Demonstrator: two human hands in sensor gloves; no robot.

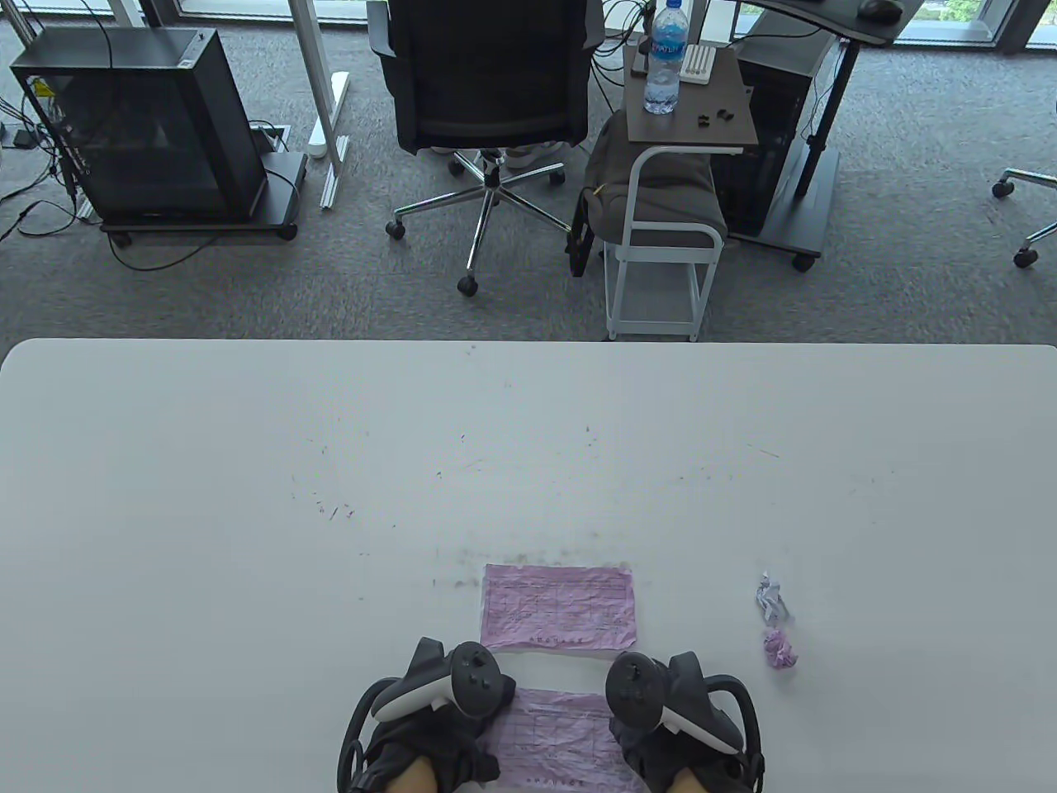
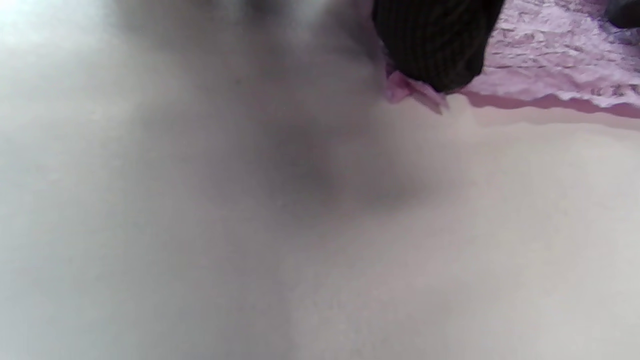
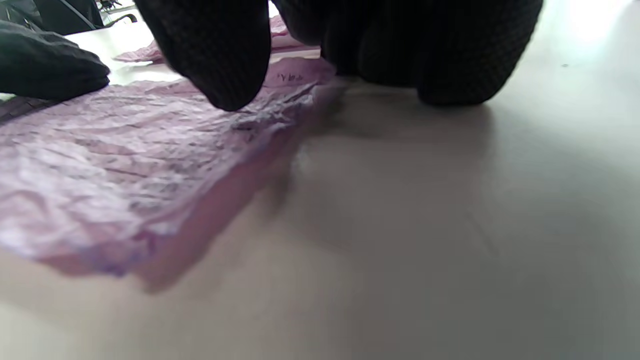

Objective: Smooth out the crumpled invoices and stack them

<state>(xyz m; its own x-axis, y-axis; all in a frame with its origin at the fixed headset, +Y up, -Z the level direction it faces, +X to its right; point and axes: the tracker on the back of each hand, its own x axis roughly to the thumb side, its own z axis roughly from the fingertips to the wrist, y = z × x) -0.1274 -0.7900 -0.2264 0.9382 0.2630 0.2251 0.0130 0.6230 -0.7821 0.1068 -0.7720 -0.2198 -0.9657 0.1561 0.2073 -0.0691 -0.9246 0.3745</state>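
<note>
One wrinkled pink invoice (image 1: 559, 607) lies flattened on the white table (image 1: 248, 496). A second pink invoice (image 1: 557, 739) lies just in front of it, between my hands at the near edge. My left hand (image 1: 450, 702) rests on its left side; a gloved fingertip (image 2: 435, 45) presses the paper's corner (image 2: 550, 55) down. My right hand (image 1: 652, 702) is at its right side: the thumb (image 3: 215, 55) is over the sheet (image 3: 125, 165), and the other fingers (image 3: 450, 50) touch the table beside its edge. The trackers hide the fingers in the table view.
A crumpled white paper ball (image 1: 771, 596) and a crumpled pink ball (image 1: 779, 648) lie to the right of the sheets. Beyond the far table edge stand an office chair (image 1: 487, 83) and a small side table with a water bottle (image 1: 665, 58).
</note>
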